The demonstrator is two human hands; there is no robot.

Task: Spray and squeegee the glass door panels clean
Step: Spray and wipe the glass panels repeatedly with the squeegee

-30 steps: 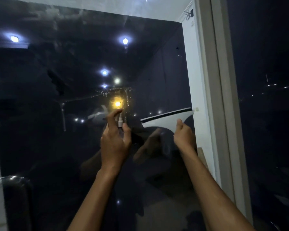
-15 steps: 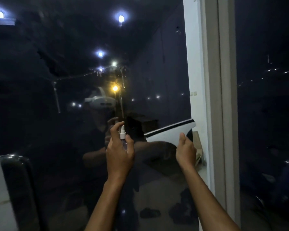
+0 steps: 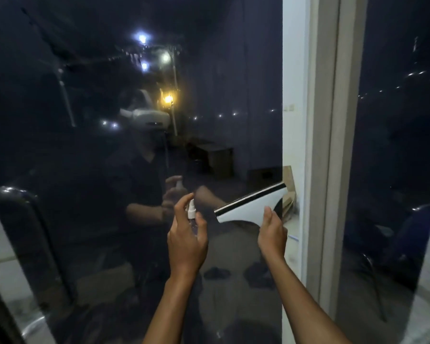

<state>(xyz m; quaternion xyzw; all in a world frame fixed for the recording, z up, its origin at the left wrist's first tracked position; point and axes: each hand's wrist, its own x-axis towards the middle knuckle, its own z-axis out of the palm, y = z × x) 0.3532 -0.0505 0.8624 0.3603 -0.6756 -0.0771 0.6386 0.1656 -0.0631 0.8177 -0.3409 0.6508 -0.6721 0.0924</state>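
1. Left hand (image 3: pixel 187 240): raised in front of the dark glass panel (image 3: pixel 90 150), fingers wrapped round a small spray bottle (image 3: pixel 191 211), forefinger over its white nozzle, which points at the pane.
2. Right hand (image 3: pixel 271 233): grasping the handle of a white squeegee (image 3: pixel 252 203); the black blade edge runs tilted, up toward the door frame (image 3: pixel 325 145). Whether the blade touches the glass cannot be told.
3. Glass, upper middle: fine droplets catch the lamplight, so some spraying looks done there.
4. Second panel (image 3: pixel 395 145), right of the frame: no spray visible on it.
5. Judgement: early stage; spraying under way, squeegee strokes on this pane and all of the second panel remain.
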